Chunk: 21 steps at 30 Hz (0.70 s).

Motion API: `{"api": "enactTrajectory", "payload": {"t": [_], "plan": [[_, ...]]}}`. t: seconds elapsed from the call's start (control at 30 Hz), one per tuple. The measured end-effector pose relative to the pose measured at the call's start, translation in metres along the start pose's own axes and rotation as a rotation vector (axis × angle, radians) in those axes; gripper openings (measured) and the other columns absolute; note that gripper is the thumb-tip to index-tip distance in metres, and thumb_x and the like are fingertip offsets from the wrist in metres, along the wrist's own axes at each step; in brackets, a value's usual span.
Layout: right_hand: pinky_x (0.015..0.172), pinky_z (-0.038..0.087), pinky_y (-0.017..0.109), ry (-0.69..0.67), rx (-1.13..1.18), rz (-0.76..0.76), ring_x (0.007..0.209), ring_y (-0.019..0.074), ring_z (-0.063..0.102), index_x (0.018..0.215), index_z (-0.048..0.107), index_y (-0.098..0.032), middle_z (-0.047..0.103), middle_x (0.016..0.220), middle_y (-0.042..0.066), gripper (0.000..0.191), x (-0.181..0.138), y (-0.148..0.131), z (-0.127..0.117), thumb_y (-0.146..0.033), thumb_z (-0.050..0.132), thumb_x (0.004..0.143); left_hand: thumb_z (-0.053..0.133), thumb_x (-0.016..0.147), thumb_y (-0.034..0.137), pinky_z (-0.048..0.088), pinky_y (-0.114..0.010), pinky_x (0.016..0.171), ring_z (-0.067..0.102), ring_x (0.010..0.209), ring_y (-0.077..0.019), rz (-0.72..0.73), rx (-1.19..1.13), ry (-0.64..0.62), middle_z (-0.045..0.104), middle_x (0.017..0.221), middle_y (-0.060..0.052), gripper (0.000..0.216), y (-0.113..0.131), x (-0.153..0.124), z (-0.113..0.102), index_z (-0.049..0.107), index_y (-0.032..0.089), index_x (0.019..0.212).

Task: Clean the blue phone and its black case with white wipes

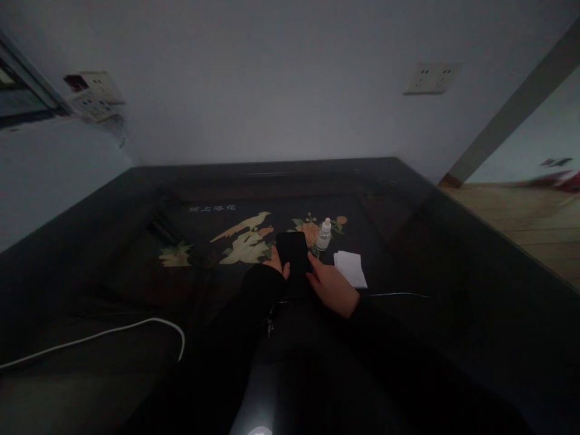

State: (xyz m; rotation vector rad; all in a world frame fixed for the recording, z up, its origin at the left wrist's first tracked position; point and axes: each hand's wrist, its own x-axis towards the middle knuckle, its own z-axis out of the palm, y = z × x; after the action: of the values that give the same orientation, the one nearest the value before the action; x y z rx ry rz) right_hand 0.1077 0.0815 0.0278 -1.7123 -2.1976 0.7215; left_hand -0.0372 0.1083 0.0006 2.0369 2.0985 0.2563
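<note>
A black smartphone (293,251), its screen dark, is between my two hands near the middle of the table. My left hand (277,263) grips its left edge, thumb along the side. On the right edge, the fingers of my right hand (333,284) press against it. Just beyond my right hand stands a small clear bottle (324,235) with a white label and white cap, upright. A folded white tissue or cloth (350,269) lies to the right of that hand. Whether the phone rests on the table cannot be made out.
The dark glossy table (408,241) carries a bird-and-flower picture (244,238). A white cable (136,325) curves across its left front. Behind rises a pale wall with sockets (431,78) on the right and more sockets (97,96) on the left. Wooden floor (530,223) shows at right.
</note>
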Motion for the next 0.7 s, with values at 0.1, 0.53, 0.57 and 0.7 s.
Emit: {"api": "enactTrajectory", "payload": {"t": [0.1, 0.53, 0.57, 0.7], "plan": [[0.063, 0.041, 0.027, 0.058, -0.007, -0.037, 0.073, 0.0196, 0.06, 0.127, 0.034, -0.007, 0.064, 0.08, 0.011, 0.05, -0.003, 0.001, -0.003, -0.018, 0.044, 0.08, 0.038, 0.077, 0.035, 0.042, -0.033, 0.059, 0.058, 0.058, -0.0231, 0.029, -0.052, 0.05, 0.062, 0.072, -0.017, 0.065, -0.003, -0.003, -0.001, 0.025, -0.002, 0.129], [0.093, 0.034, 0.046, 0.37, -0.12, -0.263, 0.106, 0.0223, 0.047, 0.107, 0.055, -0.019, 0.054, 0.113, 0.009, 0.031, -0.038, 0.084, -0.027, -0.024, 0.044, 0.079, 0.041, 0.074, 0.026, 0.037, -0.03, 0.088, 0.046, 0.098, -0.0167, 0.428, -0.271, 0.413, 0.051, 0.105, -0.008, 0.041, -0.033, -0.015, 0.002, 0.05, 0.015, 0.112], [0.094, 0.032, 0.048, 0.336, -0.146, -0.265, 0.108, 0.0227, 0.047, 0.109, 0.054, -0.019, 0.053, 0.116, 0.009, 0.032, -0.039, 0.085, -0.022, -0.024, 0.044, 0.079, 0.041, 0.074, 0.027, 0.034, -0.031, 0.091, 0.043, 0.104, -0.0177, 0.442, -0.265, 0.426, 0.049, 0.112, -0.009, 0.041, -0.033, -0.013, 0.005, 0.05, 0.016, 0.113], [0.098, 0.025, 0.052, 0.263, -0.195, -0.287, 0.115, 0.0219, 0.041, 0.114, 0.05, -0.022, 0.049, 0.122, 0.008, 0.035, -0.041, 0.076, -0.009, -0.02, 0.042, 0.08, 0.041, 0.074, 0.025, 0.03, -0.032, 0.096, 0.035, 0.117, -0.0185, 0.485, -0.19, 0.415, 0.039, 0.128, -0.008, 0.044, -0.036, -0.011, 0.015, 0.048, 0.017, 0.116]]}}
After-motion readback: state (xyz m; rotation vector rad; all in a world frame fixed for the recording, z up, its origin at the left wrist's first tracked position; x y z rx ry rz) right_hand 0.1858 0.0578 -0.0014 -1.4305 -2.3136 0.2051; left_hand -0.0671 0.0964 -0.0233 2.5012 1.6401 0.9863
